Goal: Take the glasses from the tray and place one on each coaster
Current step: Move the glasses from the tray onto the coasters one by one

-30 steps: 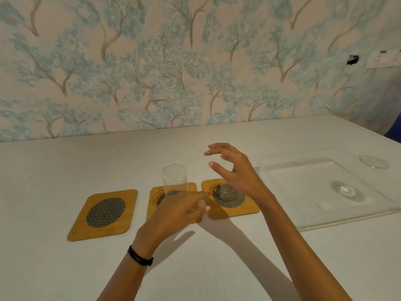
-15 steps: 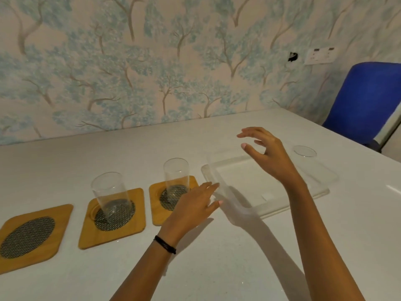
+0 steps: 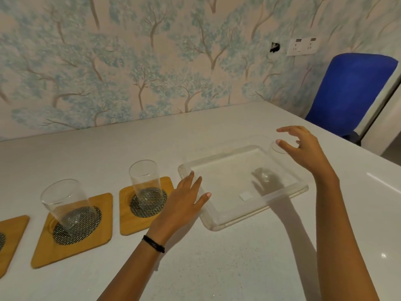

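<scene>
Two clear glasses stand on wooden coasters with dark mesh centres: one glass [image 3: 65, 205] on the middle coaster [image 3: 95, 242], the other glass [image 3: 145, 183] on the right coaster [image 3: 128, 224]. A third coaster [image 3: 13, 227], cut off at the left edge, bears nothing. In the far right corner of the clear tray [image 3: 217, 222] stands a third glass [image 3: 274, 149]. My right hand [image 3: 303, 151] hovers at its rim, fingers curved and apart, thumb tip at the rim. My left hand [image 3: 184, 203] lies open and flat by the tray's left edge, beside the right coaster.
Everything sits on a white table [image 3: 217, 268] against a wall with tree wallpaper. A blue chair [image 3: 351, 92] stands off the table's far right corner. The table's right edge runs close behind the tray.
My view has swung right. My left hand left the glass on the right coaster and came to the tray's edge. My right hand moved right across the tray to the last glass's rim.
</scene>
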`<state>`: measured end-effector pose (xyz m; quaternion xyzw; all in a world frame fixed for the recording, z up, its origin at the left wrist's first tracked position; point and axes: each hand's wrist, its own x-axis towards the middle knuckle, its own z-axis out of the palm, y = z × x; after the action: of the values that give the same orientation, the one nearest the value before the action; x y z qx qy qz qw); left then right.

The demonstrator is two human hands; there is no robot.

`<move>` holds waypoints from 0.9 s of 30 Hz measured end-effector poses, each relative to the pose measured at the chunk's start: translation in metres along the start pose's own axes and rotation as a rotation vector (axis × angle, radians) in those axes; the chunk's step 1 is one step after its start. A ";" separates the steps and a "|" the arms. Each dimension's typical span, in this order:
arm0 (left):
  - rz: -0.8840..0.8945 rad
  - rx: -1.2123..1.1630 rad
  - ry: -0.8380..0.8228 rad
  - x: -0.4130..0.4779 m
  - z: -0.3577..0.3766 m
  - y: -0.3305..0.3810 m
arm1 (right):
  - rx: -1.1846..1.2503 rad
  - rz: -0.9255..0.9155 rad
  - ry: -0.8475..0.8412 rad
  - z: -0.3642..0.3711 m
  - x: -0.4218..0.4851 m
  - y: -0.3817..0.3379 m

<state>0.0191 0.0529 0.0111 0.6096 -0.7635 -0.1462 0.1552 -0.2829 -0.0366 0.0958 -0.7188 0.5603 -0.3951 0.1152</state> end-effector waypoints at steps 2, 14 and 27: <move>0.009 -0.005 0.007 0.000 0.002 -0.004 | -0.017 0.050 -0.066 0.004 0.001 0.007; 0.019 -0.233 0.067 -0.005 0.017 -0.013 | -0.087 0.252 -0.123 0.030 0.003 0.018; 0.040 -0.206 0.089 -0.021 0.014 -0.014 | -0.078 0.091 0.037 0.032 -0.001 -0.019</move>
<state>0.0301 0.0707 -0.0089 0.5809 -0.7487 -0.1939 0.2535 -0.2464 -0.0382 0.0858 -0.6892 0.6094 -0.3804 0.0945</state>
